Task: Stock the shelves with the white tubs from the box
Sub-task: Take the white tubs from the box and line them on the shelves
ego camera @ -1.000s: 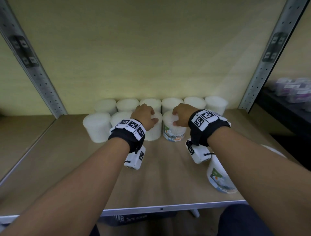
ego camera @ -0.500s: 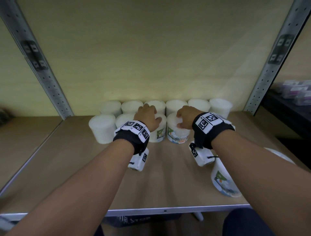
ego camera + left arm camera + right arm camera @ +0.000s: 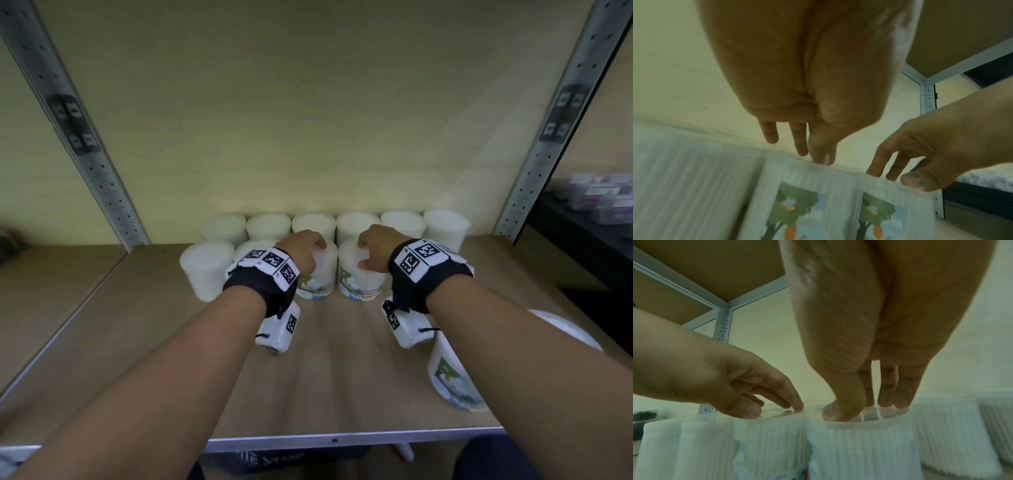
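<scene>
White tubs stand in two rows at the back of the shelf point(image 3: 342, 370). My left hand point(image 3: 310, 248) rests its fingertips on the lid of a front-row tub point(image 3: 317, 277) with a picture label. The left wrist view shows the left hand point(image 3: 818, 154) with straight fingers touching that tub point(image 3: 807, 194). My right hand point(image 3: 363, 251) presses thumb and fingers on the lid of the neighbouring labelled tub point(image 3: 359, 281). The right wrist view shows the right hand point(image 3: 859, 408) on top of its tub point(image 3: 859, 443), not around it. Both tubs stand upright, side by side.
Another labelled tub point(image 3: 452, 380) lies tilted at the front right, partly under my right forearm. Perforated metal uprights point(image 3: 96, 171) point(image 3: 548, 147) frame the bay. The metal front edge point(image 3: 342, 438) is near. A dark shelf to the right holds purple-labelled packs point(image 3: 609, 198).
The tub under my left hand has turned, so its picture label now faces front. Both hands have stayed on top of their tubs.
</scene>
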Demonstrator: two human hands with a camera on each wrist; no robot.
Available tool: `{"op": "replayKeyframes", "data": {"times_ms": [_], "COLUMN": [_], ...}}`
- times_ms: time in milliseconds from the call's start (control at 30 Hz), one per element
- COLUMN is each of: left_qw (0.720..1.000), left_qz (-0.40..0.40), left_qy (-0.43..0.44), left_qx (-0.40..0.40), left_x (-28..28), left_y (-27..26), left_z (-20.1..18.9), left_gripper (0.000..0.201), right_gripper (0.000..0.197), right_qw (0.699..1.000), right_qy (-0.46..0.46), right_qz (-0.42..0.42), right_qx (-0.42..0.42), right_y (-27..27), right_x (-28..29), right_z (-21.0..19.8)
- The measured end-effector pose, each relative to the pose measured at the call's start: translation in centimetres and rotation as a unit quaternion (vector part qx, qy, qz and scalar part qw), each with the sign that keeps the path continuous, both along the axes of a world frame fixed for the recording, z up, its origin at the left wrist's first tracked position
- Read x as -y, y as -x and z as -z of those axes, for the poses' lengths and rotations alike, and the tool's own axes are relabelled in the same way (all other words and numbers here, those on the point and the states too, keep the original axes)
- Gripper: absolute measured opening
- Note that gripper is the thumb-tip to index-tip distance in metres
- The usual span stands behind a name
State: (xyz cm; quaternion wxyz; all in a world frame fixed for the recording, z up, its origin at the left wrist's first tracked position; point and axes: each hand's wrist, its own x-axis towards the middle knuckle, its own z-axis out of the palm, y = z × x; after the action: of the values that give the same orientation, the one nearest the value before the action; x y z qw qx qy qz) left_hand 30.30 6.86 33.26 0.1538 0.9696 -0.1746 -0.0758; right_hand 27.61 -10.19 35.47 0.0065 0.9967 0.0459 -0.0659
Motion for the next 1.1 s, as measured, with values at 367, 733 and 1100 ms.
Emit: {"op": "replayKeyframes", "data": {"times_ms": [367,733,1100], "left_qw": [0.989,0.998,0.999], "left_qz": [-0.096,-0.039,-0.035], "left_qy": [0.007,0.023,-0.001], "left_qx": [0.109,0.042,0.033], "left_x": [1.1,0.2,0.8], "left_y": [0.6,-0.1,0.0], "left_z": [1.2,0.5,0.2], "left_gripper": [0.045,0.044,0.051], "right_gripper": [0.05,0.051,0.049], "right_qw": [1.0,1.0,1.0], "right_qy": [0.002,0.003,-0.001], "right_qz": [-0.002,0.001,0.001], "right_qx": [-0.004,-0.006,-0.003], "right_y": [-0.1,-0.2,-0.1], "right_x": [0.0,0.0,0.1], "right_z": [-0.1,-0.1,0.0]}}
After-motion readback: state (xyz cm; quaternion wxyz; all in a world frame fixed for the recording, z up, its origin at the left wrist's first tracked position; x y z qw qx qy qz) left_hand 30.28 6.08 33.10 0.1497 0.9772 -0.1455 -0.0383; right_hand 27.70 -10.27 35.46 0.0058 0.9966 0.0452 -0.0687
